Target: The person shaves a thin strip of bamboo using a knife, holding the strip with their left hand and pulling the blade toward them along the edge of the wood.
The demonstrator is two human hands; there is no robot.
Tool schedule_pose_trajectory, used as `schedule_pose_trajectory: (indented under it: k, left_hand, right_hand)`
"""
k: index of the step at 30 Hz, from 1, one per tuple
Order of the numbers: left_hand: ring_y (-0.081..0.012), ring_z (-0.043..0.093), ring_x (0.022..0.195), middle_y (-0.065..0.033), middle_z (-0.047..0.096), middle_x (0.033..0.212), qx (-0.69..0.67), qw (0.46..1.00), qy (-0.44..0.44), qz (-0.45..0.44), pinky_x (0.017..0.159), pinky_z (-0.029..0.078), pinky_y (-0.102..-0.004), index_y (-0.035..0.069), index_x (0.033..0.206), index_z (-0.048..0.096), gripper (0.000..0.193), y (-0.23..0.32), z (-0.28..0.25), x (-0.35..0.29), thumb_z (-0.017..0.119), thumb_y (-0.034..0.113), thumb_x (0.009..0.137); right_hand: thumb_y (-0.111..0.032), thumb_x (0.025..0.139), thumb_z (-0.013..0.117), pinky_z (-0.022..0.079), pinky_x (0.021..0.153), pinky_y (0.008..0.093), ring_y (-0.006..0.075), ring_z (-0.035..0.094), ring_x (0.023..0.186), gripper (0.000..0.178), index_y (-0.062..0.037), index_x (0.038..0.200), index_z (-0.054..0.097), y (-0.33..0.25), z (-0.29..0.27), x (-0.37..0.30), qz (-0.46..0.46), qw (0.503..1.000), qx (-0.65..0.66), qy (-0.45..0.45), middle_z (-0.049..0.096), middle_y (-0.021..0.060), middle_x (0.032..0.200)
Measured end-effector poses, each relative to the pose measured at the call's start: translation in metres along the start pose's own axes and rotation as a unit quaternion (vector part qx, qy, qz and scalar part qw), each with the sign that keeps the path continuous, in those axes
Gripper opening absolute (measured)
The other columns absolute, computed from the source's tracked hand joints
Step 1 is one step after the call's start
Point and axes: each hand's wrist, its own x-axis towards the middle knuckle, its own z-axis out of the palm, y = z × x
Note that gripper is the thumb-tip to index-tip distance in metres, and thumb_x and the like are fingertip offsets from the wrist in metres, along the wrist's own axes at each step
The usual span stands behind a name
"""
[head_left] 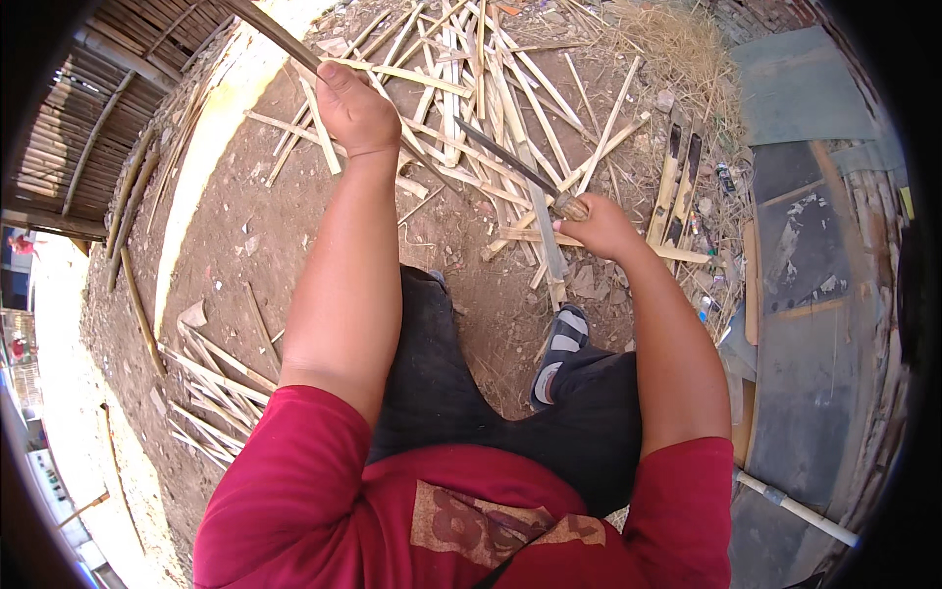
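Note:
My left hand (361,110) is closed around a long brown stick, likely bamboo (278,37), which slants from the upper left edge down past my fist. In my right hand (603,230) is a long knife (512,161), its wooden handle gripped and its narrow dark blade pointing up and left toward the stick. From this view I cannot tell whether blade and stick touch. Below both hands, many pale split strips (517,108) lie crisscrossed on the dirt. My fingers hide part of the stick and part of the knife handle.
A smaller bundle of strips (218,385) lies at the left on the dirt ground (265,231). A slatted wall (74,137) stands upper left. Dry straw (677,59) and dark sheets (805,393) line the right side. My sandalled foot (561,355) is near the pile.

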Motion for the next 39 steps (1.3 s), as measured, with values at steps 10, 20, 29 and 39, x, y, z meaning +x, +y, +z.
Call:
schedule_pose_trajectory:
  k: [10,20,29,39]
  left_hand:
    - [-0.0082,0.038,0.059,0.0021,0.043,0.065,0.029,1.0,-0.005,0.004,0.054,0.031,-0.0259,0.009,0.075,0.043,0.06,-0.003,-0.024,0.016,0.036,0.059,0.107]
    - [-0.009,0.04,0.063,0.0024,0.045,0.066,0.103,0.994,0.013,-0.02,0.058,0.033,-0.0264,0.008,0.075,0.044,0.062,-0.024,-0.02,0.007,0.036,0.06,0.107]
    - [-0.0099,0.04,0.062,0.0016,0.044,0.064,0.103,0.993,-0.012,-0.059,0.058,0.033,-0.0264,0.009,0.074,0.044,0.061,-0.032,-0.016,0.005,0.032,0.059,0.108]
    - [-0.017,0.029,0.059,0.0007,0.033,0.064,-0.022,0.994,-0.005,-0.109,0.063,0.038,-0.0298,0.013,0.077,0.035,0.072,0.047,0.037,-0.014,0.009,0.076,0.098]
  right_hand:
    - [-0.037,0.083,0.077,0.053,0.085,0.0443,0.0389,0.07,0.093,0.045,0.0014,0.105,0.07,0.027,0.21,0.029,0.086,0.978,0.162,0.099,0.072,0.024,0.098]
    - [-0.039,0.084,0.076,0.053,0.085,0.0457,0.0407,0.07,0.095,0.046,0.002,0.104,0.069,0.034,0.229,0.023,0.09,0.983,0.156,0.03,0.072,0.0254,0.098]
    - [-0.037,0.083,0.074,0.052,0.086,0.0478,0.0446,0.068,0.098,0.044,-0.0004,0.107,0.069,0.045,0.229,0.024,0.12,0.969,0.202,0.075,0.071,0.027,0.1]
    - [-0.032,0.085,0.072,0.049,0.055,0.0375,0.0217,0.064,0.066,0.043,0.0029,0.11,0.065,0.036,-0.011,0.044,0.164,0.981,0.107,-0.007,0.065,0.0119,0.076]
